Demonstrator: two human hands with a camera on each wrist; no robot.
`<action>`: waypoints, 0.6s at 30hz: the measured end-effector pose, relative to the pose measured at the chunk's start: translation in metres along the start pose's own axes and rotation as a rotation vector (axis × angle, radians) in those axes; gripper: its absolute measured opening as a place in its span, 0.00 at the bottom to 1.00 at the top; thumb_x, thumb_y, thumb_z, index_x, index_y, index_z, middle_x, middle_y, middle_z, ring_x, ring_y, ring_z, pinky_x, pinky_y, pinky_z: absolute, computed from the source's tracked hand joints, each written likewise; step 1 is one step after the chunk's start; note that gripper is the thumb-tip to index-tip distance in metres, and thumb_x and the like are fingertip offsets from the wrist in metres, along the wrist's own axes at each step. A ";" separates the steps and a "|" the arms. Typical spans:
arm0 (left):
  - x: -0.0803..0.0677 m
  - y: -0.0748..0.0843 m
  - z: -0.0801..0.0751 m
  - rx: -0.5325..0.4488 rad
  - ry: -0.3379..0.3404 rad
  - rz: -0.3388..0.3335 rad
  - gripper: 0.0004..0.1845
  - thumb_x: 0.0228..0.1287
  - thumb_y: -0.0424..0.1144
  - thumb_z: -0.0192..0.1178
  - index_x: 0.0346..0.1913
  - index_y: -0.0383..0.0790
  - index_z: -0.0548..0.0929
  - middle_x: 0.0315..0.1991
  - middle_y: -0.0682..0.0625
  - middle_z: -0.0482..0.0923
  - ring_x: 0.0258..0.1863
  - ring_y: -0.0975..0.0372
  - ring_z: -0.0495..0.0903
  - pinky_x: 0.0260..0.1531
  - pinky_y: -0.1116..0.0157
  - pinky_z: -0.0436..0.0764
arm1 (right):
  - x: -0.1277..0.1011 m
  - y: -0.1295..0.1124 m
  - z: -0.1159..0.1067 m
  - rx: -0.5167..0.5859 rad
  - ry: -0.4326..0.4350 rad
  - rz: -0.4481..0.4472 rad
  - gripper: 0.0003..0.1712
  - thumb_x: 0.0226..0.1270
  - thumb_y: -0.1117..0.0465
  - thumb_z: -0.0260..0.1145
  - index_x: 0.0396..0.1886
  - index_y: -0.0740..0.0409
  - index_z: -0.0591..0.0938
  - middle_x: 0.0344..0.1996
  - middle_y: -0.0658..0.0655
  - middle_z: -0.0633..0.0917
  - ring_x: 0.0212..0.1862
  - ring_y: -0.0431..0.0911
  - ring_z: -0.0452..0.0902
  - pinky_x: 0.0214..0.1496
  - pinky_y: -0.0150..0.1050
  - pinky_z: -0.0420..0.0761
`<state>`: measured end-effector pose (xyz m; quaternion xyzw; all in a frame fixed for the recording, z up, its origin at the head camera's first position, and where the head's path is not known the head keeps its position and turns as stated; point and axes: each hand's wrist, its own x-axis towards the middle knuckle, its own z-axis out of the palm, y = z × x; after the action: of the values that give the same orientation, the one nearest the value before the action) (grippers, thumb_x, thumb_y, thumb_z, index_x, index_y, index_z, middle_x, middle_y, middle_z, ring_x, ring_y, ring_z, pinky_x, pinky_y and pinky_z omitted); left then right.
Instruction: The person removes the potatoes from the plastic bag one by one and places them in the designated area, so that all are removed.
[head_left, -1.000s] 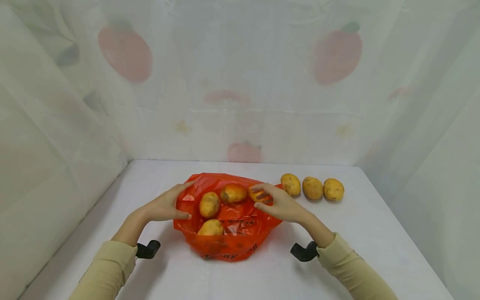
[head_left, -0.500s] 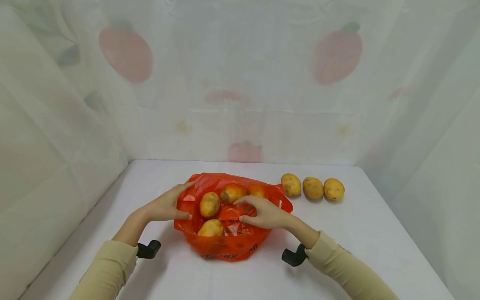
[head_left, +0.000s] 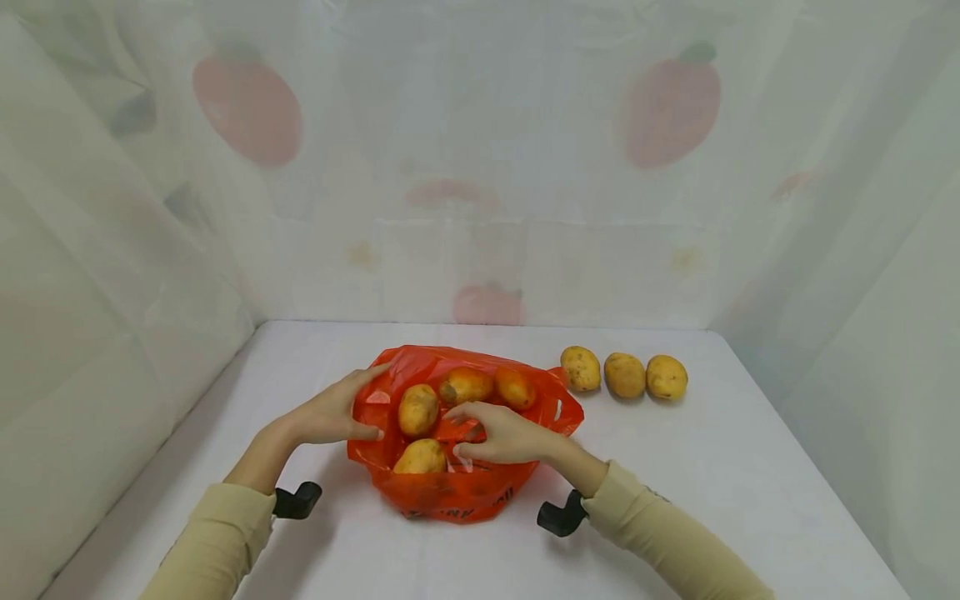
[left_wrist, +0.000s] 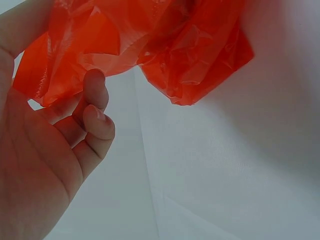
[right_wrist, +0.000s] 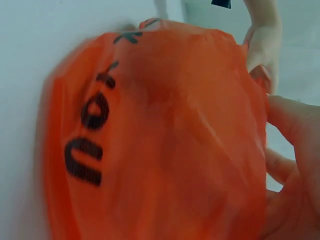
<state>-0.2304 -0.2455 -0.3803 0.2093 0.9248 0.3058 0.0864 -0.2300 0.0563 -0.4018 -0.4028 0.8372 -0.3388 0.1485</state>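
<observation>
A red plastic bag (head_left: 480,492) with black lettering lies spread with its mouth up, and several potatoes are inside. My left hand (head_left: 337,410) grips the bag's left rim; in the left wrist view its fingers curl at the red plastic (left_wrist: 100,35). Over the bag's mouth is my right hand (head_left: 506,433), fingers slightly bent and apart, nothing seen between them. Nearest to it are the front potato (head_left: 422,457) and the left potato (head_left: 417,410). Behind it lie two more potatoes, a middle one (head_left: 467,386) and a right one (head_left: 515,388).
To the right of the bag three potatoes stand in a row on the white table (head_left: 712,467): a near-bag one (head_left: 581,368), a middle one (head_left: 625,376) and an outer one (head_left: 667,377). A pale curtain (head_left: 487,167) with printed fruit encloses the table.
My right hand has moved left and toward me, from beside the right potato to the bag's middle. That potato is now uncovered inside the bag. The left hand stays at the rim.
</observation>
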 end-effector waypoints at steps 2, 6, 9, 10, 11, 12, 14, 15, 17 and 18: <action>0.001 0.000 0.000 0.000 0.001 0.001 0.50 0.47 0.46 0.70 0.71 0.47 0.53 0.62 0.42 0.61 0.58 0.49 0.65 0.52 0.49 0.73 | 0.003 -0.001 0.003 0.019 -0.020 0.024 0.25 0.62 0.51 0.63 0.58 0.51 0.71 0.54 0.53 0.77 0.53 0.46 0.75 0.53 0.35 0.76; 0.001 0.000 0.000 -0.007 -0.004 -0.006 0.50 0.47 0.45 0.70 0.71 0.46 0.53 0.62 0.42 0.61 0.58 0.49 0.65 0.51 0.50 0.74 | 0.009 -0.002 0.010 0.047 -0.038 0.038 0.27 0.62 0.50 0.63 0.59 0.54 0.71 0.54 0.55 0.78 0.51 0.45 0.76 0.53 0.36 0.76; 0.001 0.001 0.001 -0.012 -0.008 -0.006 0.50 0.47 0.45 0.70 0.71 0.46 0.52 0.62 0.42 0.61 0.57 0.49 0.65 0.51 0.50 0.75 | 0.013 -0.002 0.015 0.056 -0.041 0.046 0.28 0.61 0.51 0.63 0.59 0.55 0.71 0.53 0.55 0.78 0.48 0.42 0.77 0.53 0.36 0.76; 0.001 0.001 0.001 -0.012 -0.007 -0.007 0.50 0.47 0.45 0.70 0.71 0.45 0.53 0.62 0.42 0.62 0.57 0.49 0.66 0.51 0.50 0.75 | 0.014 -0.003 0.016 0.056 -0.041 0.049 0.28 0.61 0.51 0.64 0.59 0.55 0.71 0.53 0.55 0.78 0.48 0.41 0.78 0.53 0.36 0.77; 0.000 0.001 0.001 -0.010 -0.007 -0.006 0.50 0.47 0.45 0.70 0.71 0.45 0.53 0.62 0.42 0.62 0.57 0.49 0.66 0.51 0.50 0.75 | 0.015 -0.003 0.018 0.059 -0.039 0.057 0.28 0.61 0.51 0.64 0.59 0.55 0.71 0.53 0.55 0.78 0.46 0.40 0.78 0.52 0.35 0.77; 0.000 0.002 0.001 -0.009 -0.007 -0.006 0.50 0.47 0.45 0.70 0.71 0.45 0.53 0.61 0.42 0.62 0.57 0.49 0.66 0.51 0.50 0.75 | 0.016 -0.004 0.019 0.063 -0.038 0.065 0.28 0.61 0.51 0.64 0.59 0.54 0.70 0.53 0.55 0.78 0.46 0.39 0.78 0.51 0.34 0.77; 0.000 0.002 0.001 -0.008 -0.007 -0.004 0.50 0.47 0.44 0.70 0.71 0.45 0.52 0.61 0.42 0.62 0.57 0.49 0.66 0.51 0.50 0.74 | 0.018 -0.004 0.020 0.063 -0.032 0.087 0.28 0.61 0.50 0.63 0.59 0.53 0.70 0.52 0.54 0.79 0.44 0.38 0.77 0.50 0.32 0.77; 0.000 0.002 0.001 -0.008 -0.006 -0.003 0.49 0.47 0.44 0.70 0.71 0.45 0.53 0.61 0.42 0.62 0.57 0.49 0.66 0.51 0.50 0.75 | 0.019 -0.005 0.021 0.065 -0.032 0.099 0.28 0.61 0.50 0.63 0.59 0.52 0.70 0.52 0.54 0.79 0.44 0.38 0.77 0.49 0.31 0.77; 0.000 0.002 0.001 -0.007 -0.006 -0.003 0.49 0.48 0.44 0.70 0.71 0.45 0.52 0.62 0.42 0.62 0.57 0.49 0.65 0.51 0.50 0.75 | 0.020 -0.006 0.021 0.073 -0.037 0.124 0.28 0.61 0.49 0.63 0.60 0.51 0.70 0.51 0.53 0.78 0.44 0.38 0.77 0.47 0.29 0.76; 0.001 0.002 0.001 -0.007 -0.006 -0.002 0.50 0.48 0.44 0.70 0.71 0.45 0.52 0.62 0.42 0.61 0.57 0.49 0.65 0.51 0.50 0.74 | 0.021 -0.006 0.022 0.075 -0.042 0.136 0.29 0.61 0.49 0.63 0.60 0.51 0.70 0.51 0.53 0.78 0.44 0.38 0.77 0.47 0.29 0.76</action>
<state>-0.2299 -0.2433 -0.3800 0.2091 0.9236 0.3085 0.0903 -0.2284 0.0273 -0.4131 -0.3461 0.8461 -0.3505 0.2035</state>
